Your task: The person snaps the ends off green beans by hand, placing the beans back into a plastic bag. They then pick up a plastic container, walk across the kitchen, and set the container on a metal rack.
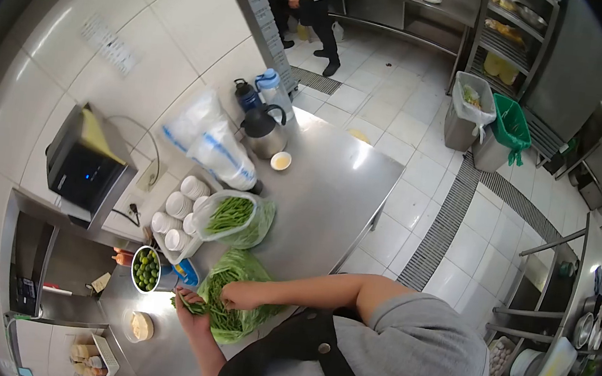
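A clear plastic bag [247,323] lies spread on the steel counter in front of me, full of green beans [230,319]. My left hand [192,308] is at the bag's left edge, fingers closed round a few green beans that poke out past the fingertips. Over the pile, my right hand [238,296] has its fingers bent down and pinched together among the beans; the fingertips are partly hidden. Just beyond stands a container lined with a clear bag [260,220], holding more green beans [231,215] that lie lengthwise.
Left of the bag are a bucket of limes [147,269], a tub with pale contents [140,326] and stacked white cups [179,205]. Farther along the steel counter [333,169] stand a small bowl [281,160], a steel jug [263,130] and bottles. Two people stand across the room.
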A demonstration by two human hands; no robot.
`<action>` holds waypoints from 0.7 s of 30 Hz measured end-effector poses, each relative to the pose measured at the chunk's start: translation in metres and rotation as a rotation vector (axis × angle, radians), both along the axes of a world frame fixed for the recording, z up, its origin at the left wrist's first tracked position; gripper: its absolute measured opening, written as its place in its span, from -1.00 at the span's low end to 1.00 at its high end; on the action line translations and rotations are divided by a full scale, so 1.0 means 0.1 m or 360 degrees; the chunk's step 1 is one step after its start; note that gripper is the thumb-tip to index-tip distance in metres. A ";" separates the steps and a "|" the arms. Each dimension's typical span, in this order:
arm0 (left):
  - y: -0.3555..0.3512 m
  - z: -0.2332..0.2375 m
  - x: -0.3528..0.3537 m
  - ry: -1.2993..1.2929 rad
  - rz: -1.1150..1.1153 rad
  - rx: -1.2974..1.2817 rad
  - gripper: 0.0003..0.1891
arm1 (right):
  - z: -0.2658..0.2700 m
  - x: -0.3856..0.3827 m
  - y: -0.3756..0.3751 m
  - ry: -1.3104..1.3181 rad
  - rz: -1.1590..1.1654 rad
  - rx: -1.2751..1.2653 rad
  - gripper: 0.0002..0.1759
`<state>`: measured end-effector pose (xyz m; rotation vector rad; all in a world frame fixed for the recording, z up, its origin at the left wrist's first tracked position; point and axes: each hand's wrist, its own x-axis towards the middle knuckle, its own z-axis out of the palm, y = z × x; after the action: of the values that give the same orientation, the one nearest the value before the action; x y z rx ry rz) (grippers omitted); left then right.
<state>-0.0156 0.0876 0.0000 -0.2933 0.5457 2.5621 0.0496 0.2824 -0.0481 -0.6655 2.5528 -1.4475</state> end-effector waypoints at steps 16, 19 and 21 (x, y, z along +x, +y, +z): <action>-0.28 -0.06 -0.80 -0.0295 0.0500 -0.0760 -0.78 | 0.37 0.30 1.74 0.0324 -0.0210 -0.0622 -0.56; -0.63 -0.17 -0.97 -0.0441 0.0721 -0.0957 -0.74 | 0.22 0.34 1.96 0.0327 -0.0336 -0.0816 -0.51; -0.58 -0.16 -0.98 -0.0486 0.0859 -0.1086 -0.73 | 0.11 0.38 2.08 0.0298 -0.0404 -0.0898 -0.50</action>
<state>-0.1137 0.0299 -0.0165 -1.1820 1.3564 2.6411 0.0872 0.4908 -0.0373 -0.5728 2.4241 -2.3364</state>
